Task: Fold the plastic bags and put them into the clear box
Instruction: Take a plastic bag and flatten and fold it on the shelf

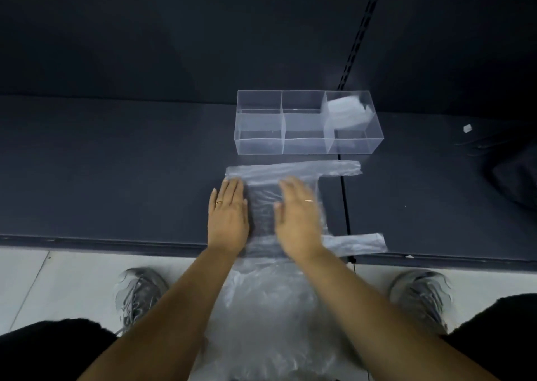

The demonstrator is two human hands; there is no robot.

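I press my left hand (228, 220) and right hand (299, 220) flat, fingers straight, on the thin clear plastic bag (290, 171), lying crosswise, handles rightward, clear divided acrylic box (261, 145) just beyond.

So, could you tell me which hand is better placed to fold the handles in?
Probably the right hand: both handles stick out on its side; the left hand lies flat on the plastic bag at the opposite edge.
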